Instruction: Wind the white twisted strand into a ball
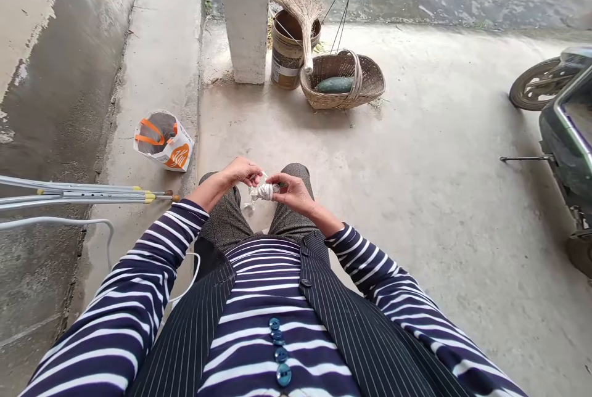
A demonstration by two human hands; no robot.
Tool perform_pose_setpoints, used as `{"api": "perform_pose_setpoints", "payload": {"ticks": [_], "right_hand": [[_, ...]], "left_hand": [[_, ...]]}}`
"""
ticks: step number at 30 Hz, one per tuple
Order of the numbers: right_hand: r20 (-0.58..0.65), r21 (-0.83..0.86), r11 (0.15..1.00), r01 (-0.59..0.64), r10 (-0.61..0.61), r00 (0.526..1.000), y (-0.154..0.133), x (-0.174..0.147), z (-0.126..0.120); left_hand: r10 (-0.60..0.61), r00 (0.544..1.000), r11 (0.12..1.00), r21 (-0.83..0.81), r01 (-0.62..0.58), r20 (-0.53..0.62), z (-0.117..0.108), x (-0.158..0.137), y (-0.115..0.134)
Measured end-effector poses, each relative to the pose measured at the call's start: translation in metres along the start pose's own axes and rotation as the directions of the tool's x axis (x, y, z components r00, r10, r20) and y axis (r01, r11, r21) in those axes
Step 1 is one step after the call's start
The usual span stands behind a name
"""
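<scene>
A small wound bundle of white cord (264, 192) is held above my lap, between my knees. The fingers of my right hand (296, 193) are closed on the right end of the bundle. At its upper left my left hand (242, 171) pinches what looks like a strand of the same cord, close to the right fingertips. Loose bits of cord hang from the bundle's left end. The far side of the bundle and part of the left fingertips are hidden.
A white-and-orange bag (178, 153) stands ahead on the left, near crutches (92, 190). Further off are a pillar (247, 21), a bucket (283, 58) with a broom (308, 21), and a wicker basket (328, 101) holding a green gourd (333, 84). A motorbike (564, 126) is at right.
</scene>
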State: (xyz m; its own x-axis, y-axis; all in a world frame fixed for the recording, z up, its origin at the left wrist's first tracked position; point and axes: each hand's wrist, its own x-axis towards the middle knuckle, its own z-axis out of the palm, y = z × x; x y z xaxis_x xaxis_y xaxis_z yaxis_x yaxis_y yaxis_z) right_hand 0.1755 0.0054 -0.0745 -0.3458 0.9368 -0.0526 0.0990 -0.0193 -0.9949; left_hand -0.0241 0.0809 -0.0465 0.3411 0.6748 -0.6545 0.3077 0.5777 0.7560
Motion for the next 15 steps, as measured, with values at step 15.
{"api": "perform_pose_setpoints", "payload": {"ticks": [15], "right_hand": [[-0.15,0.388,0.89,-0.239,0.317,0.937,-0.019,0.008,-0.025]], "left_hand": [[0.106,0.945,0.992,-0.101,-0.078,0.309,0.014,0.006,-0.039]]}}
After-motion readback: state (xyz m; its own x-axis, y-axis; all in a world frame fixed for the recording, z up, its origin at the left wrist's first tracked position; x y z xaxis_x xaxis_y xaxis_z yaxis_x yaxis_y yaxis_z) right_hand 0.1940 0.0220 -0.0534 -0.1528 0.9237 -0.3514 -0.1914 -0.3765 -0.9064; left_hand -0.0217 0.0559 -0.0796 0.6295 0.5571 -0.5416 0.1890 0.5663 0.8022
